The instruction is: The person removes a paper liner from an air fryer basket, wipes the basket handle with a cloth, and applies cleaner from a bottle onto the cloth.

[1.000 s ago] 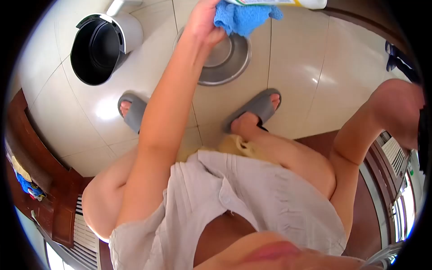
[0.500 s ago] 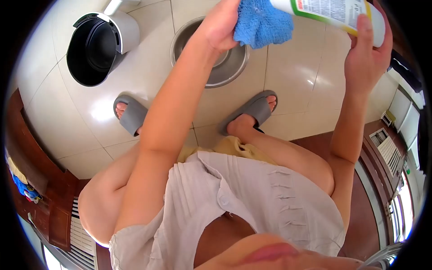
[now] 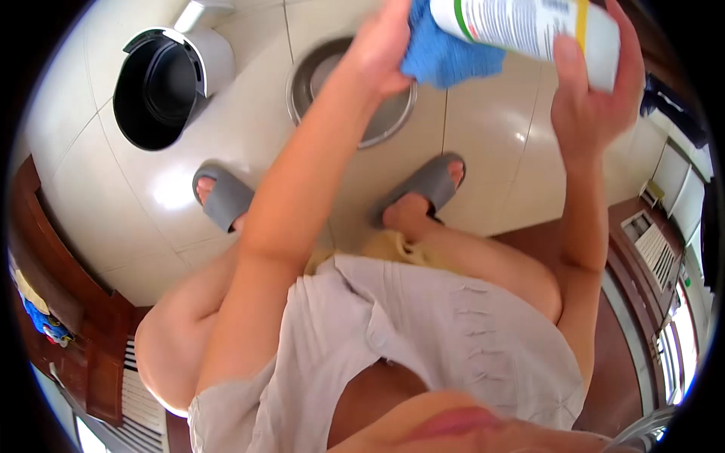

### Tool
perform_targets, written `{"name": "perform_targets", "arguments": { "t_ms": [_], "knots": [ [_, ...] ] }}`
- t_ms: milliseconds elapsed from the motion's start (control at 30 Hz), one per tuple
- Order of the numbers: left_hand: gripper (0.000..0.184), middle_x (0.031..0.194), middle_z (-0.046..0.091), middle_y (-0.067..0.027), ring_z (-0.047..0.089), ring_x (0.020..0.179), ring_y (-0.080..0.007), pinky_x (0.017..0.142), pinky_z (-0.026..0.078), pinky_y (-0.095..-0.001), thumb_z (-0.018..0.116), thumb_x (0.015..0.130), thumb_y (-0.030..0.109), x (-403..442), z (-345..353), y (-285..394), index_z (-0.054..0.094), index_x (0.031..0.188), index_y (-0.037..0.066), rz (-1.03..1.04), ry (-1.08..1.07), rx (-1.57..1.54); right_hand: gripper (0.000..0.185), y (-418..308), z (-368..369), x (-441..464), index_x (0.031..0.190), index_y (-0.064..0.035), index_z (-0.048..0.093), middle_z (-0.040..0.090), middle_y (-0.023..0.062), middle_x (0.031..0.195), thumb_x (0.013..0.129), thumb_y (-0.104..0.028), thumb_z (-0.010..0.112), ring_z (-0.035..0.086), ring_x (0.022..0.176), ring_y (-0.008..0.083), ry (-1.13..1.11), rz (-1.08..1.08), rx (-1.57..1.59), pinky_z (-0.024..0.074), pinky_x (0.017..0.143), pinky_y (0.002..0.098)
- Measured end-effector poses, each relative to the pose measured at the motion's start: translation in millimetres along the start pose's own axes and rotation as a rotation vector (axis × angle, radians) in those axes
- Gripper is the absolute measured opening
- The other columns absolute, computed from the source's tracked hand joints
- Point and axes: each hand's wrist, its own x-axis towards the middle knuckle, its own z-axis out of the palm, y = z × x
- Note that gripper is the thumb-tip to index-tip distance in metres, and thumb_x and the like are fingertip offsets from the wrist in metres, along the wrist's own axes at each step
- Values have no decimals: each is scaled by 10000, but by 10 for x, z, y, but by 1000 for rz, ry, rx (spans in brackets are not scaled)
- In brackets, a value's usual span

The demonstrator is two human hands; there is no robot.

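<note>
A blue cloth (image 3: 445, 57) is bunched in my left hand (image 3: 381, 53), whose fingers are partly cut off by the top edge. My right hand (image 3: 596, 90) is wrapped round the base of a white bottle (image 3: 513, 26) with green and yellow bands and a printed label. The bottle lies tilted nearly sideways, its far end close to the cloth and overlapping it from my view. Its top is hard to make out. Under my left hand, a metal basin (image 3: 302, 98) rests on the floor, partly hidden by the arm and cloth.
A white air fryer basket (image 3: 215, 64) with a black inside and a handle stands on the tiled floor (image 3: 136, 219) at the left. My feet in grey slippers (image 3: 226, 200) are planted in front of me. Dark wooden furniture (image 3: 72, 302) borders the left side.
The bottle and my right hand have moved left, nearer the cloth. My left hand and the cloth have shifted slightly right and down.
</note>
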Motion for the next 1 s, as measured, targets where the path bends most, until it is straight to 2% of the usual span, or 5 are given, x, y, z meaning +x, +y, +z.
{"name": "perform_targets", "arguments": {
  "t_ms": [100,500,633,767,1000],
  "knots": [
    [829,1486,538,-142,555,1338,-272,1123,460,-445,212,1048,668,25,-64,13,382,1539,22,21,-24,1,510,-4,-10,34,1402,-10,555,699,123,1178,944,-151,731,678,1061,178,-43,-58,-123,539,934,280],
    [767,1422,594,-136,589,1291,-270,1095,482,-431,265,1064,636,50,-65,46,486,1459,17,-24,136,0,424,42,-57,53,1379,-15,588,706,130,1198,1001,-186,674,690,1038,163,83,71,216,541,923,263],
    [739,1382,624,-136,622,1251,-274,1082,497,-437,284,1068,623,42,-126,29,508,1434,22,-69,166,21,404,236,-49,103,1370,-25,595,709,121,1192,1009,-197,658,676,1041,155,13,116,-20,530,924,265],
    [717,1358,637,-133,642,1221,-279,1071,508,-443,307,1066,618,-1,-133,54,525,1412,29,-9,196,-54,424,346,-93,16,1395,-31,573,652,127,1261,1017,-210,643,635,1136,158,29,441,163,526,944,280],
    [675,1316,658,-125,653,1202,-274,1062,516,-447,347,1064,605,14,-237,228,552,1379,44,2,191,-33,508,1051,-369,-213,1459,-70,532,586,94,1373,979,-168,667,588,1233,189,-227,622,430,507,988,297]
  ]
}}
